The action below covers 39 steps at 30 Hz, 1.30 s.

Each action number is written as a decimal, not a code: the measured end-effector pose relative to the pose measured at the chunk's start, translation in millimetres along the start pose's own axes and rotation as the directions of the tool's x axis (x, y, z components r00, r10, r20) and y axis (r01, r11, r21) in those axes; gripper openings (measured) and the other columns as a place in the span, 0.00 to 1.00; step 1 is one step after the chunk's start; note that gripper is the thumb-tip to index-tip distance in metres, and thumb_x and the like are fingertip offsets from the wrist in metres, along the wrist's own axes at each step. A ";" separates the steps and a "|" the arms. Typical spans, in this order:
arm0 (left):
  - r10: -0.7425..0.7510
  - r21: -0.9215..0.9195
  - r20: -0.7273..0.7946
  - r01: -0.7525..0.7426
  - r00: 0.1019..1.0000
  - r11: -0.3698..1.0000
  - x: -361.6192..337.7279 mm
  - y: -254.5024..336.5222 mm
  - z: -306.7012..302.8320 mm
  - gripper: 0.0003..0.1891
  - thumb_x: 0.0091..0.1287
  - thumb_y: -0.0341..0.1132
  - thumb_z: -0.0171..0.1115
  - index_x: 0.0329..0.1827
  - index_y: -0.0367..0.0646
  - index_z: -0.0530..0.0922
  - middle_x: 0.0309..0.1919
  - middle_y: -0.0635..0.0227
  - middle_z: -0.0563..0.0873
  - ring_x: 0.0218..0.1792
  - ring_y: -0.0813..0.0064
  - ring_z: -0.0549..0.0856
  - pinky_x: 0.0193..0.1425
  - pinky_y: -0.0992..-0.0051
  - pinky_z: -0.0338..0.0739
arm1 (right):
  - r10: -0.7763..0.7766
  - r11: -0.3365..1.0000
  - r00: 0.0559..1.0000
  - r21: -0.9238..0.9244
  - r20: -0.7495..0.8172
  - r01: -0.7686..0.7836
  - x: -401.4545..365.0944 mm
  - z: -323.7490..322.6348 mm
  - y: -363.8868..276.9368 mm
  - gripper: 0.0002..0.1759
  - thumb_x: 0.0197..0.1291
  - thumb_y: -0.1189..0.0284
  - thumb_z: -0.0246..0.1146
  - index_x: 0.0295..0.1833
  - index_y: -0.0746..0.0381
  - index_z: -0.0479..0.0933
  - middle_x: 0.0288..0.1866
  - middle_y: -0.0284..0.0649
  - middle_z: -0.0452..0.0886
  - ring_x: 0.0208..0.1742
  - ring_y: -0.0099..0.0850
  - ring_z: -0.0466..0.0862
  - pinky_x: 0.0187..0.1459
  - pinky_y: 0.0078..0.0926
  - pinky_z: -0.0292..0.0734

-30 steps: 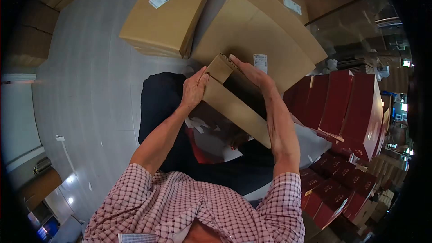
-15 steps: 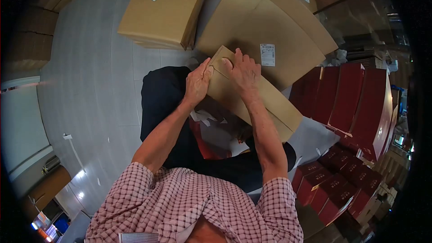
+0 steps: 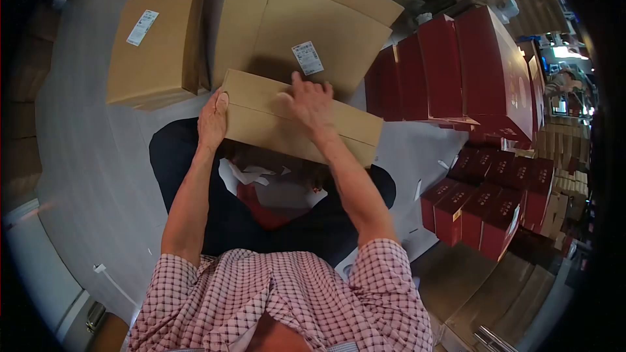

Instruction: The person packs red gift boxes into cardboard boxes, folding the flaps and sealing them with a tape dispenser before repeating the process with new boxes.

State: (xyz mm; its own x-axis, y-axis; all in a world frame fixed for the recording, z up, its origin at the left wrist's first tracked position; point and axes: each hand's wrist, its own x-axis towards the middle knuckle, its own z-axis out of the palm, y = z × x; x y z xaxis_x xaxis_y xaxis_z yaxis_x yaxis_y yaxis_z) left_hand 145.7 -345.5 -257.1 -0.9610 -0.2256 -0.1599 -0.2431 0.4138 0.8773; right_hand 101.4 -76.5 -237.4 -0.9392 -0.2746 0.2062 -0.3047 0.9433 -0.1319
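Note:
A long, flat brown cardboard box [image 3: 261,120] lies across my lap, its lengthwise seam facing up. At the box's left end, my left hand [image 3: 212,120] grips the edge, thumb on top and fingers wrapped round the side. My right hand [image 3: 312,104] rests on the upper face near the far edge, fingers and thumb spread, holding nothing. Just beyond it stands a large cardboard box [image 3: 345,39] with a white label [image 3: 307,58] on its side.
A closed, labelled cardboard box [image 3: 156,52] stands on the grey floor at the left. Large dark red boxes [image 3: 482,72] are lined up at the right, with smaller red boxes [image 3: 492,212] nearer. White paper scraps [image 3: 248,175] show between my legs.
The long box has swung from a steep slant to lie nearly crosswise. My left hand has shifted to its end, and my right hand has slid along towards the middle. The view has turned.

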 end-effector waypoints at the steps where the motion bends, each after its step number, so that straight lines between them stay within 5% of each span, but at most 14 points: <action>1: 0.014 -0.015 -0.001 -0.014 1.000 1.000 1.0 -0.2 0.2 0.29 0.84 0.57 0.48 0.75 0.46 0.78 0.67 0.52 0.85 0.69 0.50 0.82 0.73 0.63 0.73 | 0.092 0.995 0.988 -0.044 0.123 -0.087 -14.2 -13.5 34.6 0.35 0.75 0.43 0.56 0.71 0.61 0.75 0.46 0.44 0.88 0.51 0.43 0.86 0.67 0.57 0.67; 9: -0.009 -0.054 -0.001 0.009 1.000 0.998 5.8 -14.1 3.6 0.32 0.84 0.55 0.51 0.74 0.35 0.76 0.69 0.51 0.84 0.71 0.57 0.81 0.77 0.67 0.69 | 0.307 0.950 0.930 -0.124 0.201 -0.287 -66.1 -49.0 112.9 0.33 0.76 0.41 0.53 0.59 0.61 0.82 0.45 0.47 0.88 0.55 0.46 0.85 0.69 0.57 0.64; 13: 0.000 -0.256 0.036 0.009 0.999 0.967 14.6 -14.6 3.9 0.29 0.85 0.49 0.53 0.73 0.32 0.77 0.68 0.58 0.85 0.69 0.66 0.80 0.75 0.70 0.69 | 0.341 0.936 0.871 -0.042 0.353 -0.349 -64.3 -77.9 112.4 0.39 0.77 0.39 0.50 0.74 0.59 0.77 0.69 0.55 0.81 0.73 0.46 0.79 0.79 0.64 0.54; 16: -0.011 -0.271 0.061 0.028 0.998 0.962 6.2 -20.6 -4.7 0.27 0.84 0.48 0.55 0.71 0.32 0.79 0.65 0.63 0.86 0.65 0.71 0.81 0.72 0.72 0.71 | 0.372 0.679 0.823 0.479 0.429 -0.557 -103.3 -31.1 212.1 0.43 0.75 0.37 0.53 0.80 0.60 0.71 0.79 0.52 0.74 0.79 0.48 0.72 0.80 0.47 0.60; 17: -0.063 -0.276 0.065 0.078 0.996 0.958 13.0 -32.8 -7.2 0.27 0.84 0.48 0.55 0.70 0.33 0.80 0.63 0.64 0.86 0.64 0.72 0.81 0.71 0.71 0.72 | 0.558 0.635 0.815 0.552 0.157 -0.541 -132.8 -78.7 193.7 0.32 0.78 0.49 0.57 0.68 0.68 0.79 0.63 0.54 0.86 0.65 0.45 0.84 0.67 0.37 0.74; 20: -0.057 -0.322 0.165 0.109 0.985 0.940 15.9 -24.9 -7.0 0.27 0.84 0.51 0.55 0.71 0.34 0.79 0.62 0.65 0.85 0.62 0.70 0.82 0.69 0.70 0.73 | 0.771 0.361 0.585 0.585 0.251 -0.727 -261.9 -46.6 232.9 0.34 0.74 0.48 0.61 0.67 0.68 0.80 0.57 0.59 0.87 0.61 0.51 0.87 0.61 0.37 0.79; 23: -0.132 -0.312 0.187 0.186 0.973 0.932 15.2 -18.2 -11.2 0.29 0.84 0.51 0.54 0.74 0.34 0.76 0.66 0.64 0.83 0.66 0.69 0.80 0.72 0.68 0.72 | 0.852 0.378 0.478 0.380 0.215 -0.844 -446.2 73.4 203.7 0.22 0.76 0.58 0.56 0.52 0.65 0.87 0.39 0.54 0.90 0.43 0.52 0.92 0.47 0.46 0.85; 24: -0.125 -0.274 0.164 0.167 0.979 0.947 18.0 -22.3 -14.2 0.30 0.84 0.52 0.54 0.74 0.34 0.76 0.67 0.63 0.82 0.67 0.68 0.79 0.72 0.68 0.72 | 0.843 0.242 0.288 0.158 0.454 -0.957 -452.8 49.7 165.3 0.18 0.73 0.64 0.56 0.49 0.62 0.88 0.42 0.57 0.90 0.46 0.57 0.90 0.48 0.50 0.85; 25: -0.145 -0.304 0.203 0.203 0.968 0.931 24.1 -31.9 -19.4 0.31 0.84 0.52 0.55 0.76 0.34 0.75 0.69 0.63 0.81 0.69 0.67 0.78 0.74 0.67 0.71 | 0.756 0.339 0.353 0.131 0.552 -0.931 -497.0 87.6 147.4 0.16 0.69 0.61 0.60 0.48 0.60 0.88 0.46 0.58 0.89 0.51 0.60 0.88 0.50 0.55 0.84; 27: -0.117 -0.279 0.188 0.167 0.975 0.946 26.7 -37.6 -22.6 0.32 0.83 0.53 0.57 0.76 0.34 0.74 0.70 0.62 0.81 0.69 0.67 0.78 0.74 0.67 0.71 | 0.880 0.127 0.140 0.060 0.453 -0.990 -509.4 93.9 89.6 0.22 0.63 0.53 0.67 0.49 0.60 0.87 0.46 0.57 0.89 0.50 0.59 0.89 0.52 0.57 0.84; 29: -0.183 -0.289 0.221 0.244 0.958 0.926 25.5 -29.4 -24.1 0.32 0.82 0.54 0.58 0.75 0.35 0.75 0.70 0.61 0.81 0.69 0.67 0.79 0.74 0.66 0.72 | 0.924 0.115 0.181 0.208 0.336 -0.971 -511.1 92.9 54.6 0.24 0.63 0.50 0.68 0.51 0.58 0.86 0.46 0.56 0.90 0.50 0.60 0.89 0.51 0.56 0.83; 30: -0.210 -0.293 0.224 0.272 0.952 0.917 24.7 -25.6 -25.2 0.32 0.81 0.55 0.58 0.75 0.35 0.75 0.70 0.61 0.81 0.69 0.67 0.79 0.73 0.66 0.73 | 0.917 0.025 0.070 0.120 0.393 -0.993 -517.8 120.5 51.5 0.36 0.53 0.58 0.81 0.64 0.62 0.78 0.57 0.53 0.88 0.59 0.55 0.86 0.61 0.54 0.79; 33: -0.279 -0.293 0.249 0.347 0.927 0.891 18.7 -13.4 -20.6 0.33 0.82 0.56 0.57 0.76 0.36 0.73 0.70 0.60 0.81 0.68 0.65 0.80 0.72 0.64 0.74 | 0.829 -0.197 -0.181 -0.028 0.529 -0.980 -504.4 155.0 60.8 0.42 0.57 0.54 0.78 0.69 0.66 0.71 0.59 0.52 0.88 0.63 0.54 0.85 0.67 0.58 0.73; 39: -0.202 -0.234 0.075 0.214 0.977 0.948 14.0 -24.4 -20.3 0.34 0.77 0.60 0.63 0.71 0.38 0.78 0.63 0.63 0.85 0.63 0.68 0.83 0.69 0.65 0.77 | 0.859 -0.160 -0.117 0.045 0.499 -0.986 -507.8 155.3 75.6 0.38 0.63 0.53 0.72 0.69 0.66 0.73 0.58 0.50 0.88 0.61 0.50 0.87 0.64 0.53 0.77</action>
State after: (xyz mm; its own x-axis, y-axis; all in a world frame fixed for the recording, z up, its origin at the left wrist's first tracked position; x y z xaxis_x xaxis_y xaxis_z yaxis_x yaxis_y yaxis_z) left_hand 140.9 -376.7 -271.6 -0.8994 -0.2371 -0.3672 -0.4052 0.1377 0.9038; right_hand 530.7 105.2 -502.6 -0.2308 0.7488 -0.6214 0.9679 0.1112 -0.2254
